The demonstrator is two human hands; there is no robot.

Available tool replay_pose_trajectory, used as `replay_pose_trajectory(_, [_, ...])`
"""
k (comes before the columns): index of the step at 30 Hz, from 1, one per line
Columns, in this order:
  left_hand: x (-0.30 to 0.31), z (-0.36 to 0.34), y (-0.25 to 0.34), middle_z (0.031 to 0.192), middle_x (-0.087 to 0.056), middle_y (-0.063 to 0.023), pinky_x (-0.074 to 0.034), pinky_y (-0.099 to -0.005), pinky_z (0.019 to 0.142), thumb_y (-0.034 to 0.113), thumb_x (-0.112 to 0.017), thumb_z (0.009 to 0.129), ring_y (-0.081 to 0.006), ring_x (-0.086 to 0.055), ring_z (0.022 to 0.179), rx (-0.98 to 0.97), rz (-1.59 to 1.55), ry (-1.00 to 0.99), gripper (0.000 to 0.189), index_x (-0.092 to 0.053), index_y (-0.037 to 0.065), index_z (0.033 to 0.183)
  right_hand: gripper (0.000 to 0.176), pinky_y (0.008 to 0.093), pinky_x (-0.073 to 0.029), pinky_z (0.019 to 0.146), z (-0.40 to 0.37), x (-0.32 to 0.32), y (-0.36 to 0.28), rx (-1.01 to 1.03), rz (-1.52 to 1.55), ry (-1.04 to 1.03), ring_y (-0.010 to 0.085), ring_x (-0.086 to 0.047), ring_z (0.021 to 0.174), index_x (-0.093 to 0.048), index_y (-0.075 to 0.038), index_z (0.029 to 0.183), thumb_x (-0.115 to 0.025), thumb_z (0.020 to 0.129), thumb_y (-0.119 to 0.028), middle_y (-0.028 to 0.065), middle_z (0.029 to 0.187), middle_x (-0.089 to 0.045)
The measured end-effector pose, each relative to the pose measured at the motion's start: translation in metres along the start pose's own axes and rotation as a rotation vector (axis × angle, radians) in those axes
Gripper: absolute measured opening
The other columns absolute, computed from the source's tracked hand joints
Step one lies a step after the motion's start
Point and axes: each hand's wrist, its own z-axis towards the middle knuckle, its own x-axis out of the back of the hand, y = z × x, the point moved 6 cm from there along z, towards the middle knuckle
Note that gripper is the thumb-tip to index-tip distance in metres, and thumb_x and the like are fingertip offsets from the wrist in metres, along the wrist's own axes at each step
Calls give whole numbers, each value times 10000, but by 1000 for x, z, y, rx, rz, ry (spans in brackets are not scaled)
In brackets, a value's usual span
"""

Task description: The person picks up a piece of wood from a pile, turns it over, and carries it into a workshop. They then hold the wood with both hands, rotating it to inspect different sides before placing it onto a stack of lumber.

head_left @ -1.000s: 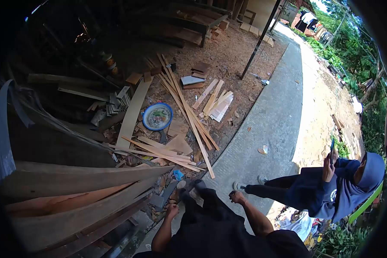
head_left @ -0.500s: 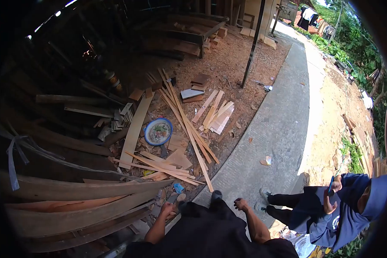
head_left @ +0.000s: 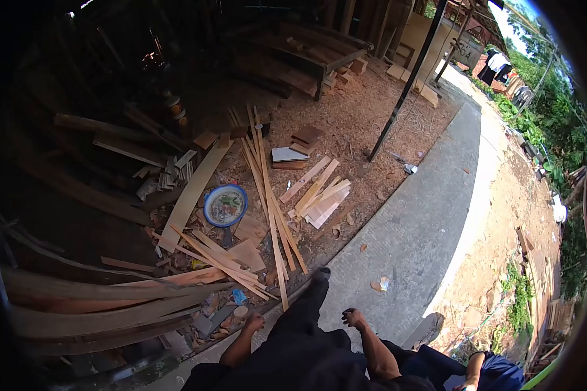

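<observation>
Shows a grey concrete path (head_left: 417, 202) running from six o'clock up to between one and two, with sunlit ground (head_left: 496, 228) along its outer side. Spreads brown, shaving-strewn ground (head_left: 365, 104) toward one o'clock. Stacks long curved boards (head_left: 111, 313) at eight o'clock, in shade. Places a dark bench (head_left: 300, 57) at twelve, carrying wood. Has the wearer's dark-clad leg (head_left: 304, 305) stretched forward near six. Includes part of another person (head_left: 492, 373), in navy clothing, between four and five, at the lower edge and apart from the wearer's hands.

Lays a wide pale board (head_left: 197, 194) at nine o'clock, beside a round blue-rimmed basin (head_left: 226, 206) with murky contents. Runs long thin strips (head_left: 274, 215) from eleven o'clock down past the centre to just above six, crossing one another. Heaps shorter slats (head_left: 223, 262) between seven and eight, and groups flat pale pieces (head_left: 323, 199) just right of centre.

Holds the right hand (head_left: 353, 318) at five o'clock, above the path, fingers bent and slightly parted, a narrow opening, touching nothing visible. Holds the left hand (head_left: 254, 322) between six and seven, beside the leg, fingers curled inward; cannot tell how far open, or whether gripping anything small. Drops a crumpled blue scrap (head_left: 240, 297) at seven, near the left hand and just beyond the slat ends.
</observation>
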Motion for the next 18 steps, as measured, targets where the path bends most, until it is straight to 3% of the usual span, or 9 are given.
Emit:
replay_pose_trajectory(2, [-25, 59, -16, 622, -588, -103, -446, -314, 494, 151, -484, 723, -184, -569, 507, 24, 51, -61, 178, -587, 6, 722, 209, 273, -428, 412, 15, 28, -21, 24, -5, 4, 170, -566, 531, -546, -10, 880, -477, 782, -181, 103, 706, -600])
replay_pose_trajectory(5, [-47, 87, 28, 620, -592, -109, -444, -319, 487, 160, -500, 694, -201, -565, 490, -11, 247, -165, 179, -589, 7, 716, 219, 286, -446, 470, 32, 81, -40, -48, 17, 24, 168, -573, 595, -563, -26, 912, -497, 778, -187, 87, 766, -608])
replay_pose_trajectory(7, [-40, 73, 109, 628, -592, -118, -438, -329, 491, 174, -491, 712, -210, -570, 518, -24, 87, -10, 191, -586, 9, 716, 204, 282, -448, 433, 41, 120, -66, 51, -341, 98, 171, -573, 557, -565, -11, 870, -491, 772, -174, 107, 730, -606])
replay_pose_trajectory(8, [-41, 78, 151, 614, -584, -121, -435, -333, 498, 184, -481, 725, -215, -573, 535, -127, -6, 45, 205, -583, 8, 709, 202, 289, -454, 437, 24, 130, -101, -24, -270, 82, 170, -567, 551, -572, -12, 862, -507, 763, -177, 98, 706, -599])
replay_pose_trajectory(10, [-52, 113, 200, 590, -563, -126, -438, -342, 539, 220, -453, 760, -236, -579, 585, -308, -47, 165, 245, -566, 9, 709, 197, 288, -439, 412, 62, 161, -109, -65, -203, 82, 166, -548, 514, -557, -15, 872, -510, 760, -170, 87, 680, -580])
replay_pose_trajectory(13, [-61, 114, 284, 866, -564, -150, -417, -343, 695, 230, -455, 771, -252, -548, 819, -299, -166, 88, 253, -530, 20, 892, 200, 287, -427, 402, 107, 199, -132, -63, 5, 16, 170, -555, 518, -541, -11, 887, -490, 763, -160, 91, 697, -578])
replay_pose_trajectory(14, [-67, 119, 308, 844, -565, -133, -415, -339, 708, 224, -464, 775, -253, -546, 808, -380, -228, 75, 238, -532, 27, 890, 204, 286, -428, 403, 120, 207, -148, -56, -33, 11, 172, -556, 517, -540, -9, 889, -491, 761, -160, 92, 699, -577])
replay_pose_trajectory(15, [-69, 118, 331, 743, -577, -82, -442, -284, 583, 207, -467, 814, -157, -563, 646, -413, -189, 127, 206, -506, 16, 878, 207, 284, -428, 403, 132, 215, -163, -46, -67, 13, 174, -556, 517, -539, -7, 892, -491, 759, -159, 94, 701, -576])
replay_pose_trajectory(18, [-66, 104, 383, 742, -578, -76, -445, -283, 586, 220, -476, 813, -153, -564, 648, -442, -145, 222, 208, -516, 22, 863, 199, 297, -442, 426, 180, 226, -201, -12, -243, -46, 192, -571, 562, -530, -27, 919, -484, 780, -161, 95, 752, -567])
